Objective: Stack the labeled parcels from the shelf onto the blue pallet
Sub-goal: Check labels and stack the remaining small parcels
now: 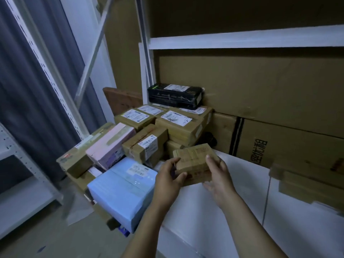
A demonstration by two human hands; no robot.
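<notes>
a small brown cardboard parcel [193,162] is gripped at both ends by the curled fingers of the left hand [167,181] and right hand [217,175], beside the heap of labeled parcels [149,131], so the placing step seems in hand, and a flat free spot is needed next.

We hold a small parcel [193,162] btwn both hands: left hand [170,175] on its left side, right hand [217,175] on its right, over the left end of the shelf board [242,211]. Left of the board sits the pile of parcels [178,125]. At its front is a large box [121,192], behind that a long box [111,146], and at the very back, on top, a flat box [175,96]. Tall cartons [260,94] stand behind the board. Far left: curtain [28,90], w/ a rack [22,164] in front.
</notes>
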